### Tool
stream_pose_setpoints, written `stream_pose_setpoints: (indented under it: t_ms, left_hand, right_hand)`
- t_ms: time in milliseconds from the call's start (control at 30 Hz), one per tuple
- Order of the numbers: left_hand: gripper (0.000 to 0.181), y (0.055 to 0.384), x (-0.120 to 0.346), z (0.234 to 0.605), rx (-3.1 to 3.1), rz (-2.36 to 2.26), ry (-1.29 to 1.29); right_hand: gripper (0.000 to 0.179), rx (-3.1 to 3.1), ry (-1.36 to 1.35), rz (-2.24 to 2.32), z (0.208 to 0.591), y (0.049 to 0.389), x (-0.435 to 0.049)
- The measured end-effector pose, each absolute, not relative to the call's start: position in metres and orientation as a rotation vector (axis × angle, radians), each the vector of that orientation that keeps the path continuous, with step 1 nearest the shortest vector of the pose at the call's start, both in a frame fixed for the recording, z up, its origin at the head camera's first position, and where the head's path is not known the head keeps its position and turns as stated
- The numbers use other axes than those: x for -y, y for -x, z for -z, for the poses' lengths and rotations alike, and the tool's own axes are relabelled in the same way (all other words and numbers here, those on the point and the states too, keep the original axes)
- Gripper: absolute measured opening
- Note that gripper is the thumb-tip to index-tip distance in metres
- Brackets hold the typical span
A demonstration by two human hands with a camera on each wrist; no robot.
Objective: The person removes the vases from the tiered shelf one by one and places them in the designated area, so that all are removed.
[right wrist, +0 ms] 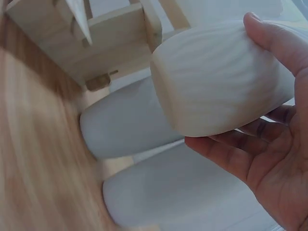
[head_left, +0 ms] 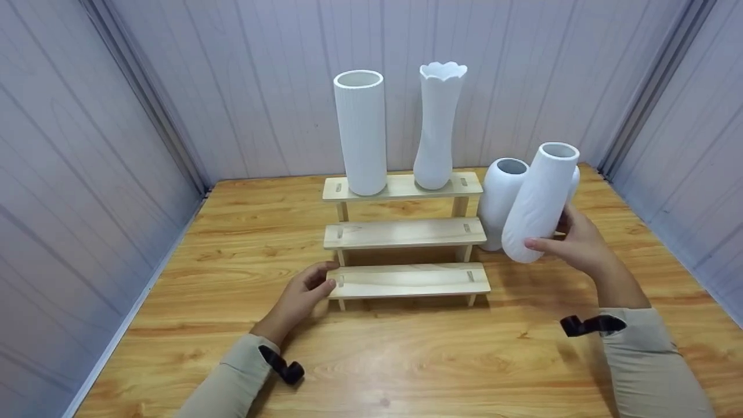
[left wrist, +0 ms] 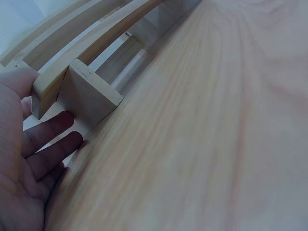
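Note:
My right hand [head_left: 586, 247] holds a white vase [head_left: 540, 203] with a leaf-like relief, tilted and lifted off the table; thumb and fingers wrap its lower part. In the right wrist view its rounded base [right wrist: 211, 82] hangs above the wood. A three-step wooden stand [head_left: 406, 232] is at the middle. At the left end of its lowest step, my left hand [head_left: 302, 293] grips the board, thumb on top and fingers below. On the top step stand a ribbed cylindrical vase [head_left: 363, 133] and a vase with a scalloped rim [head_left: 439, 128], both upright and white.
Right of the stand, a smooth white vase [head_left: 496, 197] stands upright on the wood-grain table [head_left: 406, 360]. Another white vase [head_left: 574, 181] is mostly hidden behind the held one. Pale panel walls [head_left: 278, 93] enclose the table at the back and sides.

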State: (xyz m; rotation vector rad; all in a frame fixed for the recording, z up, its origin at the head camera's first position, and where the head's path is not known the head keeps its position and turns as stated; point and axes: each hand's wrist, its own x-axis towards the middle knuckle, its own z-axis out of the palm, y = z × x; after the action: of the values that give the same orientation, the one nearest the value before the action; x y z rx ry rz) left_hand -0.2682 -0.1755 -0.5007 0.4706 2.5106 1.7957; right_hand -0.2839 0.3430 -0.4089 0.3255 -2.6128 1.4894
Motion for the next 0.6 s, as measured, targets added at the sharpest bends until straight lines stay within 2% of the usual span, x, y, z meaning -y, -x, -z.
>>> stream_pose_setpoints:
  t_ms: [200,600]
  left_hand:
    - [0.034,0.278,0.179,0.517,-2.526,-1.803,-0.459]
    - [0.035,0.277,0.179,0.516,-2.487,-1.819,-0.465]
  right_hand:
    - [0.087,2.589,-0.331,-1.471,0.417,0.281,-0.355]
    - [0.08,2.497,-0.316,-1.429,0.435,0.281,-0.38]
